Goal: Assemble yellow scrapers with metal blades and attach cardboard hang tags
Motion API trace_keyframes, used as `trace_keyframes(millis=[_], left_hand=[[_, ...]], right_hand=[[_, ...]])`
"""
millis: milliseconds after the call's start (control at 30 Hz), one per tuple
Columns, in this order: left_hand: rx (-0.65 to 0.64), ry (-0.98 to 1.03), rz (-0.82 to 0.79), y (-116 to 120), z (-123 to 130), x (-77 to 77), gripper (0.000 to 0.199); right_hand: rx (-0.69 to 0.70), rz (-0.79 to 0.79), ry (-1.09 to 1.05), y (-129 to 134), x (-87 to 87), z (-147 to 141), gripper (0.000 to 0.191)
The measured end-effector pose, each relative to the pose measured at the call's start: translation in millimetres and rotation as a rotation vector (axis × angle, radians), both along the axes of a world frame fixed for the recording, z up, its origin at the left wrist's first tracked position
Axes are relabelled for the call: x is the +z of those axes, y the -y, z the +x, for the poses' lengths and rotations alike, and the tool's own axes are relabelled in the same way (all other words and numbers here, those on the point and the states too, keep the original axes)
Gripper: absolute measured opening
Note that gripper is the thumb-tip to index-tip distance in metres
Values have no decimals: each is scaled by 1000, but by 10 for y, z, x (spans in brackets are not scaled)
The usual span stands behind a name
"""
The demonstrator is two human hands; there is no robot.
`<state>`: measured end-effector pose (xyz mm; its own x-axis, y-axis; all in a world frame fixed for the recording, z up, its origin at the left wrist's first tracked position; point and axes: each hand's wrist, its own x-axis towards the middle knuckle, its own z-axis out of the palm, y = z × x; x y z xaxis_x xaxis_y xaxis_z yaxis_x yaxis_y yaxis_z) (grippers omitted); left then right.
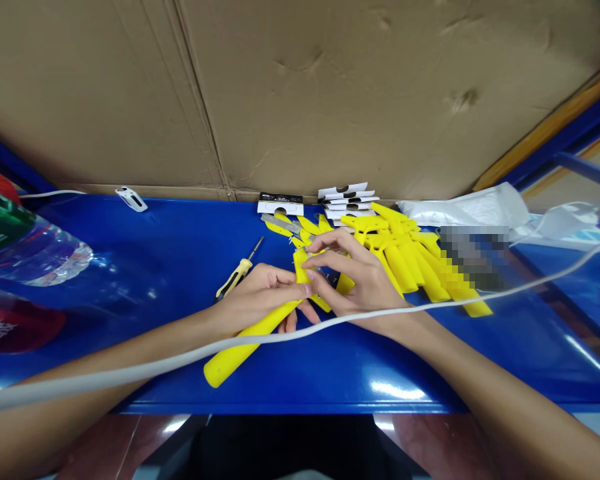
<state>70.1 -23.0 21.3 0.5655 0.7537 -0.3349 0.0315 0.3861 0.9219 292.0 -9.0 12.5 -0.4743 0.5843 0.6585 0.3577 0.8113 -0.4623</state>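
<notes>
The person's left hand has its fingers closed around a long yellow plastic blade, which slants across the blue tabletop with its far end resting on the surface. The right hand is bent over the blade's upper end, fingertips close to the left fingers; whether they are firmly gripping, I cannot tell. Just behind the hands lies a heap of yellow plastic blades, with a yellow-handled screwdriver beside the left hand. Further back stands a stack of white cards against a cardboard sheet. A clear plastic bottle lies on its side at the left; I cannot tell whether anything is inside. A white plastic bag sits at the right, its contents hidden.
</notes>
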Motion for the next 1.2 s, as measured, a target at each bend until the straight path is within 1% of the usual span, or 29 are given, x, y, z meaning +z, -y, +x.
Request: trace_keyframes(millis=[100, 233, 433, 533, 667, 733, 800, 867, 967, 1033, 1100, 1200], left_hand=[[14, 20, -22, -12, 7, 10, 29], [5, 27, -16, -24, 7, 4, 32], [0, 53, 10, -31, 4, -9, 30], [7, 57, 14, -30, -3, -41, 32], [14, 1, 38, -34, -29, -118, 38], [17, -22, 49, -33, -32, -131, 40], [33, -16, 41, -23, -18, -108, 38], [56, 4, 33, -6, 7, -63, 35], [79, 19, 33, 16, 44, -10, 33], [81, 15, 34, 23, 59, 0, 34], [82, 3, 46, 30, 66, -4, 37], [95, -33, 122, 49, 64, -19, 41]], right_hand=[[15, 55, -2, -3, -5, 16, 17], [22, 124, -1, -14, -7, 12, 16], [9, 93, 10, -9, -38, 7, 18], [-6, 54, -6, -1, -22, 2, 16], [-53, -112, -82, -27, 7, -3, 16], [-62, -205, -115, -54, 4, -1, 14], [-53, -322, -149, -82, -8, 0, 16], [-35, -475, -184, -102, -23, -1, 23], [20, -657, -229, -119, -48, -4, 28], [44, -725, -275, -124, -63, -5, 27], [39, -777, -326, -127, -70, -6, 30], [31, -840, -385, -130, -51, -14, 34]])
